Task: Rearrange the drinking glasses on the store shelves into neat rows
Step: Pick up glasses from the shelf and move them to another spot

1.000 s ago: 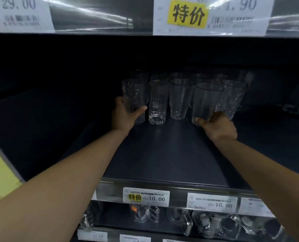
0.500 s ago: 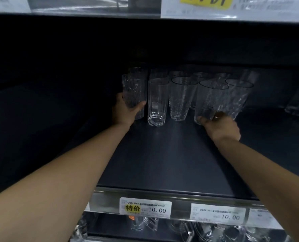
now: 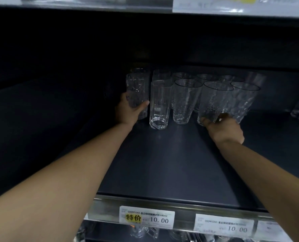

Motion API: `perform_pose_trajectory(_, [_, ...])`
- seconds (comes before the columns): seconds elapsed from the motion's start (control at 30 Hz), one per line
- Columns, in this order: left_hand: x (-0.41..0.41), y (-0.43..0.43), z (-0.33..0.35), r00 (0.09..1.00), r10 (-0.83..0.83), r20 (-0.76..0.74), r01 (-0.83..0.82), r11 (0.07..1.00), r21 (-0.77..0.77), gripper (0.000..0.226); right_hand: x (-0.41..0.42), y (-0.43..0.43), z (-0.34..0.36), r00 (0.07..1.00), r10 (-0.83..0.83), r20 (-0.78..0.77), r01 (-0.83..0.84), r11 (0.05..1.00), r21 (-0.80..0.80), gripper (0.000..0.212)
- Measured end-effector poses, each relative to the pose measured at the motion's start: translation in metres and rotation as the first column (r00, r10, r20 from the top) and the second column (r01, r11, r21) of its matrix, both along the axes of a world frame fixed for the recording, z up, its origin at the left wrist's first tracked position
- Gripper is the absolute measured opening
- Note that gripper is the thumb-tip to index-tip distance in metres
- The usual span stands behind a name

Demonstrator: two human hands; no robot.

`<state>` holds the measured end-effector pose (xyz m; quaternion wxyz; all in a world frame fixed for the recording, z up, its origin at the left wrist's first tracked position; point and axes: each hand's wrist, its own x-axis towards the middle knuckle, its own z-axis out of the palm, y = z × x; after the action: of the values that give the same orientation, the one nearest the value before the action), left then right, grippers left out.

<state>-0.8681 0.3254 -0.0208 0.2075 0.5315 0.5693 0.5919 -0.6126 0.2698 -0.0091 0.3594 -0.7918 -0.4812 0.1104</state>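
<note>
Head view, nearest first. Along the front edge of the shelf [image 3: 171, 163], a metal rail with two price labels [image 3: 147, 217], both reading 10.00, the left one with a yellow sticker. Below the rail, more glassware [image 3: 141, 231] on the lower shelf, blurred. Broad bare strip of dark deck behind the front edge, likely room to draw a row forward.

Further in, toward the middle of the deck, both arms at full reach. Left hand [image 3: 127, 112] wrapped round the lower half of a textured straight tumbler [image 3: 137, 91] at the left end of the front row, thumb across its front; a grip that low probably meant for sliding rather than lifting, though hard to say whether the base touches the deck. Right hand [image 3: 223, 130] curled round the foot of a hammered tapered glass [image 3: 213, 100], fingers behind and thumb in front, again low for control. Between the two, untouched and upright: a tall faceted glass [image 3: 160, 103] and another hammered glass [image 3: 186, 100], close but apart. Just right of the held one, a further hammered glass [image 3: 241, 100], seemingly touching it.

Behind, toward the back edge, a second row of glasses [image 3: 206, 77], dim and partly hidden. Front row uneven in depth, so alignment judged unfinished.
</note>
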Motion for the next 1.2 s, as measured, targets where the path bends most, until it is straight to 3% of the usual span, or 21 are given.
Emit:
perform_pose_trajectory(0.3, [0.0006, 0.0031, -0.0008, 0.999, -0.001, -0.039, 0.001, 1.000, -0.006, 0.071, -0.0020, -0.0025, 0.0012, 0.999, 0.009, 0.033, -0.009, 1.000, 0.020, 0.055])
perform_pose_trajectory(0.6, [0.0016, 0.0054, -0.0020, 0.998, 0.015, -0.062, -0.017, 0.999, -0.036, 0.070, 0.0019, -0.0036, 0.0013, 0.998, 0.005, -0.066, -0.002, 0.999, 0.044, 0.054])
perform_pose_trajectory(1.2, [0.0008, 0.0045, -0.0020, 0.996, -0.014, -0.085, 0.010, 0.998, -0.055, 0.067, 0.0014, -0.0032, 0.0006, 0.998, 0.005, -0.067, -0.001, 0.998, 0.056, 0.051])
